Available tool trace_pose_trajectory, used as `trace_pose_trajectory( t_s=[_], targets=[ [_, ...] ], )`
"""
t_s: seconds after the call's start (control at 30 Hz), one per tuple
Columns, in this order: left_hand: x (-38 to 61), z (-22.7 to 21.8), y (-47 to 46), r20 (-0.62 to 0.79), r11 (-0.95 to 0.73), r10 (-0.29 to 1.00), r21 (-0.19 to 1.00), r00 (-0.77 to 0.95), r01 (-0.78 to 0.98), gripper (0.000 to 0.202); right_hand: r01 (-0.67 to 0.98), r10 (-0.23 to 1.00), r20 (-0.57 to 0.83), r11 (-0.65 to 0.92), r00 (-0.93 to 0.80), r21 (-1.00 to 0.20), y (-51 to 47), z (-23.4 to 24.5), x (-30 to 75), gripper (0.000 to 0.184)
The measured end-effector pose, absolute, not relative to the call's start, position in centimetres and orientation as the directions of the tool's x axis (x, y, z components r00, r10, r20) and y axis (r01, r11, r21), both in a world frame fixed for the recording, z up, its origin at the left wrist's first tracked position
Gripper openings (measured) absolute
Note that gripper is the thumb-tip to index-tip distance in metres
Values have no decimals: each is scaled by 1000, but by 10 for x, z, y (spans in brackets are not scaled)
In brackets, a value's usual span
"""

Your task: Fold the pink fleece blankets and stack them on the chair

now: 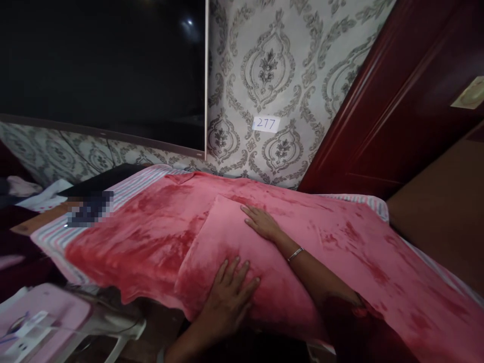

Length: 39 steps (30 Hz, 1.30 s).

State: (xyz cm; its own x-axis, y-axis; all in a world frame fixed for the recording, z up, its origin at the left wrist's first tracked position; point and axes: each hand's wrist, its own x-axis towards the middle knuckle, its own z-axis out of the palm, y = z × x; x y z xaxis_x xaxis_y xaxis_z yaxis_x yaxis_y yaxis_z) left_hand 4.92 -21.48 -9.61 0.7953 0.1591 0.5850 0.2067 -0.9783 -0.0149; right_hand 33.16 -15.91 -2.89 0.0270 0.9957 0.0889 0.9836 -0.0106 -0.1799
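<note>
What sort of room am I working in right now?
Most likely a bedroom in a home. A pink fleece blanket lies over a striped sheet, with the left hand and right hand flat on it. Behind are damask wallpaper, a large dark screen and a dark red door.

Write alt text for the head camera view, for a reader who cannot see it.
A left hand and a right hand lie flat on a pink fleece pillow atop a matching blanket. Behind are patterned wallpaper, a dark screen and a dark red door.
</note>
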Motion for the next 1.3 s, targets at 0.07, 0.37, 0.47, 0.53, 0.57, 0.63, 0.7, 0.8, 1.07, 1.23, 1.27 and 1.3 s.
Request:
trace_pose_trajectory(
  t_s=[0.07,0.37,0.47,0.53,0.57,0.63,0.7,0.8,1.07,1.23,1.27,1.3],
  targets=[
    [49,-94,-217,578,-978,166,-6,799,207,60,983,996,84,-18,34,-184,-161,-31,330,59],
    [36,-63,-213,543,-983,176,46,821,180,44,993,996,-14,-93,92,-72,-157,-13,320,60],
    [28,-59,-203,637,-964,227,38,737,264,38,996,996,42,78,-76,-45,-157,-5,288,59],
    [26,-63,-198,683,-941,262,23,682,338,37,957,958,42,285,-283,-59,-156,-7,262,57],
    [26,-67,-197,697,-927,276,10,663,376,36,927,930,27,368,-367,-76,-155,-10,252,56],
    [28,-78,-196,714,-900,292,-20,636,436,37,888,894,5,447,-449,-105,-149,-18,239,56],
    [32,-91,-196,729,-883,300,-32,615,468,40,900,906,5,422,-424,-105,-137,-23,240,56],
    [36,-103,-195,744,-881,317,1,588,473,42,946,949,21,316,-316,-73,-114,-25,258,57],
    [38,-108,-193,739,-897,326,44,590,440,44,961,989,-33,133,-145,-241,-74,-33,287,59],
    [39,-108,-192,754,-896,329,60,568,440,43,954,989,14,148,-149,-261,-77,-36,285,58],
    [39,-107,-192,754,-896,327,56,570,440,43,957,989,16,145,-145,-252,-77,-34,284,58],
    [39,-106,-191,754,-896,324,51,572,440,43,962,991,17,136,-136,-236,-78,-31,281,58]
  ],
)
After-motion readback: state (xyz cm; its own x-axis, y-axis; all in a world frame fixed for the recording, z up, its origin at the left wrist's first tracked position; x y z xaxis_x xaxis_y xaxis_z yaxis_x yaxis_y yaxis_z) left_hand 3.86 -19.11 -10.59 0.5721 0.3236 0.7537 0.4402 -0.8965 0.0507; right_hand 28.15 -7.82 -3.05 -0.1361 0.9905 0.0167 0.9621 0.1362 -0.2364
